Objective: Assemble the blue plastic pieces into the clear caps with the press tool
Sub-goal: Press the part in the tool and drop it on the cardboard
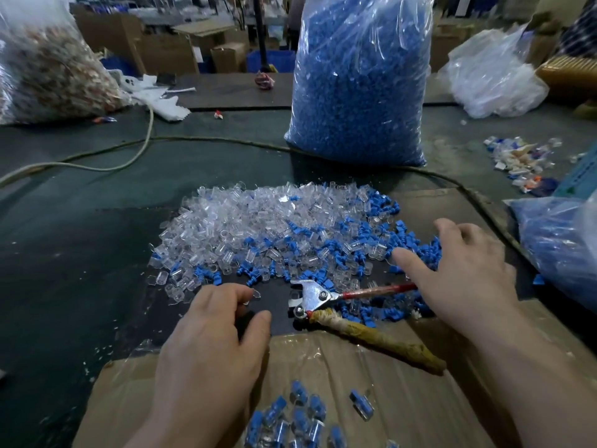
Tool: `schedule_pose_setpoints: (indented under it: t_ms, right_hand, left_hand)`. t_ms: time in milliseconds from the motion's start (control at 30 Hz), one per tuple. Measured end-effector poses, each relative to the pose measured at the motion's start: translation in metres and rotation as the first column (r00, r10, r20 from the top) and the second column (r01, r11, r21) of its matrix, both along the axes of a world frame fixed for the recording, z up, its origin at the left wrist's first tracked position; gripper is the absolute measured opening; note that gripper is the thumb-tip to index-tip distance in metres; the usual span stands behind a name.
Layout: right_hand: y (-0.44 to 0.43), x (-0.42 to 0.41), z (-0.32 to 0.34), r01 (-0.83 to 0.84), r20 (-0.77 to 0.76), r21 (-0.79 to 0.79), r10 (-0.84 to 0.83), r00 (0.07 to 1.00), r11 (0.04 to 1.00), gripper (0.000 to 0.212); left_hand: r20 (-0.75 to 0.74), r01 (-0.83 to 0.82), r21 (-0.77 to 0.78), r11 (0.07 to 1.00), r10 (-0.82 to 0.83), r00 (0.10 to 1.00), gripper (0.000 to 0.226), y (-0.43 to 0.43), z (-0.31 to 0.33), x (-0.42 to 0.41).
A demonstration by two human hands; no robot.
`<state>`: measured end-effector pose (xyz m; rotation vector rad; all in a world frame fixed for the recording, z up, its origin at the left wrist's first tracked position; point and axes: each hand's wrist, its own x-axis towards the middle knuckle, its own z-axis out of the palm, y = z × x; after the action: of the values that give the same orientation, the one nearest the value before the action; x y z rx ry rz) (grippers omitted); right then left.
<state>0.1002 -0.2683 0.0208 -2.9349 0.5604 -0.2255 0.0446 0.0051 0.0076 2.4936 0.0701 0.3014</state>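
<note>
finished parts: clear caps with blue inserts [297, 415], loose cluster on brown cardboard sheet [371, 383] at near edge of dark green table [64, 253].
left hand [210, 337]: fingers curled toward thumb; small clear piece at fingertips; cannot tell whether it is held.
tool: plier-type metal press tool [310, 297] lies flat just beyond cardboard; red handle passes under right hand [465, 270], tape-wrapped handle rests on cardboard.
right hand: fingers spread, relaxed, gripping nothing.
pile, mid-table: clear plastic caps [245, 221] left, blue plastic pieces [361, 250] right.
far: tall clear bag of blue pieces [361, 79], upright behind pile.
</note>
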Motion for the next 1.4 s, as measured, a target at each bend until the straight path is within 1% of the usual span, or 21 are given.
schedule_pose_setpoints:
  t_ms: [67,200,333,400,500,600,733,833,900,1000,1100,1167,1267,1333,1400]
  right_hand:
    - [0.004,0.007,0.002,-0.029,-0.041,0.03,0.03,0.999,0.999,0.098]
    - [0.018,0.033,0.006,-0.095,-0.169,0.09,0.109,0.98,0.991,0.11]
    - [0.035,0.05,0.004,-0.242,-0.247,0.079,0.254,0.935,0.967,0.116]
    - [0.044,0.051,0.002,-0.325,-0.273,0.07,0.332,0.903,0.943,0.112]
    - [0.053,0.049,0.002,-0.444,-0.296,0.049,0.437,0.849,0.895,0.097]
    - [0.062,0.044,0.006,-0.518,-0.303,0.047,0.507,0.807,0.854,0.09]
    - [0.073,0.04,0.007,-0.583,-0.236,0.035,0.574,0.784,0.812,0.08]
    - [0.072,0.039,0.005,-0.62,-0.138,0.114,0.63,0.764,0.777,0.066]
    - [0.071,0.037,0.004,-0.652,-0.078,0.131,0.663,0.744,0.747,0.057]
    - [0.07,0.032,0.001,-0.712,0.007,0.112,0.716,0.698,0.693,0.043]
    - [0.074,0.028,-0.001,-0.758,0.069,0.131,0.757,0.65,0.639,0.029]
    - [0.076,0.027,-0.001,-0.781,0.089,0.12,0.777,0.623,0.612,0.023]
    - [0.076,0.02,0.002,-0.806,0.107,0.111,0.799,0.591,0.582,0.019]
    - [0.074,0.011,0.006,-0.804,0.111,0.097,0.797,0.594,0.586,0.022]
    - [0.069,-0.003,0.011,-0.772,0.144,0.074,0.76,0.634,0.631,0.028]
  left_hand:
    - [-0.024,0.0,0.003,1.0,0.0,1.0,0.024,0.0,0.002,0.0]
    - [-0.07,-0.008,0.019,1.0,0.009,0.998,0.028,0.001,0.003,0.002]
    - [-0.09,-0.018,0.033,0.999,0.021,0.996,0.037,0.003,0.0,0.006]
    - [-0.098,-0.015,0.065,0.998,0.022,0.995,0.042,0.003,-0.002,0.007]
    - [-0.11,-0.005,0.12,0.993,0.019,0.994,0.047,0.001,-0.003,0.009]
    - [-0.115,0.004,0.147,0.989,0.013,0.993,0.049,0.0,-0.002,0.01]
    - [-0.109,0.017,0.163,0.987,0.0,0.994,0.048,0.0,-0.003,0.01]
    - [-0.102,-0.002,0.15,0.989,0.017,0.995,0.051,0.001,-0.005,0.01]
    - [-0.099,-0.012,0.152,0.988,0.028,0.995,0.055,0.002,-0.006,0.011]
    - [-0.074,0.009,0.228,0.974,0.008,0.997,0.057,0.0,-0.007,0.01]
    - [-0.043,0.042,0.275,0.96,-0.031,0.999,0.05,0.0,-0.008,0.011]
    - [-0.04,0.045,0.258,0.965,-0.036,0.999,0.042,0.001,-0.008,0.012]
    - [-0.035,0.043,0.238,0.97,-0.036,0.999,0.026,0.002,-0.009,0.012]
    - [-0.029,0.045,0.222,0.974,-0.039,0.999,0.018,0.002,-0.009,0.012]
    - [-0.02,0.042,0.201,0.979,-0.039,0.999,0.013,0.002,-0.009,0.012]
